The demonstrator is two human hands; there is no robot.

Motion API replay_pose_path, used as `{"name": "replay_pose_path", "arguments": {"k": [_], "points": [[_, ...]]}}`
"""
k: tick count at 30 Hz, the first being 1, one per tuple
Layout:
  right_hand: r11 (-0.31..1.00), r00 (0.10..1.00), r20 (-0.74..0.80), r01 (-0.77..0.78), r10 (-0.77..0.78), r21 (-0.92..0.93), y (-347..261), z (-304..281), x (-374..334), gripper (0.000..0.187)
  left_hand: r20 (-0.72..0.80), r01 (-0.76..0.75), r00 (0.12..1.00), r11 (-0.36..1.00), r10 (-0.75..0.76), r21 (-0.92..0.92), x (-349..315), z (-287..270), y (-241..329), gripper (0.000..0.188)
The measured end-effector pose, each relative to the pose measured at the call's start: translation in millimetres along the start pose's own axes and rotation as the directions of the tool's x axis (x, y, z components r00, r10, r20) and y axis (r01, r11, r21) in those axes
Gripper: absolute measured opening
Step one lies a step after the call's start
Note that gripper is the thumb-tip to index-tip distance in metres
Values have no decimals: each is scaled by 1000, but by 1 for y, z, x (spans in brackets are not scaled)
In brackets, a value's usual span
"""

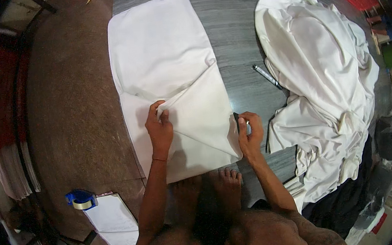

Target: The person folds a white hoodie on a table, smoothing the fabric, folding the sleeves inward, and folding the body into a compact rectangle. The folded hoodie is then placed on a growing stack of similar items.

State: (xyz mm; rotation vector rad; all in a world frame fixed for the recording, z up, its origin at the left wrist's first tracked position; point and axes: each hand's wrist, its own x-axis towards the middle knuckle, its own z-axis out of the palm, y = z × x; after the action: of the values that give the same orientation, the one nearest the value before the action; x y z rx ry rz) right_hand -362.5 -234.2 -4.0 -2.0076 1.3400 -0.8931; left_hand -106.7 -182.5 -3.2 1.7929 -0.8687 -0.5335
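Note:
A folded rectangle of smooth white cloth [163, 35] lies in front of me, its upper layer pulled into creases near the middle. My left hand [160, 130] pinches a fold of that layer between thumb and fingers. At the cloth's right edge, my right hand [250, 130] is closed around a small dark tool [236, 117] with a pale, shiny part. Most of the tool is hidden by the fingers, so its kind cannot be made out.
To the right, a large crumpled heap of white satiny cloth [315, 48] lies beside a marker pen [266, 77]. On the brown surface at lower left are a blue tape dispenser [81, 200] and a paper pad [113, 222]. Dark cloth [343, 205] lies at lower right.

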Motion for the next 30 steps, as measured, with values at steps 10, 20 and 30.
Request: {"name": "replay_pose_path", "arguments": {"k": [10,20,30], "points": [[988,964,265,45,-5,-145,-2,-15,-70,65,101,60,991,975,-84,214,5,-15,-51,28],[999,985,172,-16,9,38,29,-12,-122,40,45,98,994,988,-104,117,9,-16,-71,30],[999,966,255,26,-32,27,16,-36,-132,35,-105,-47,992,979,69,196,-3,0,-27,38]]}}
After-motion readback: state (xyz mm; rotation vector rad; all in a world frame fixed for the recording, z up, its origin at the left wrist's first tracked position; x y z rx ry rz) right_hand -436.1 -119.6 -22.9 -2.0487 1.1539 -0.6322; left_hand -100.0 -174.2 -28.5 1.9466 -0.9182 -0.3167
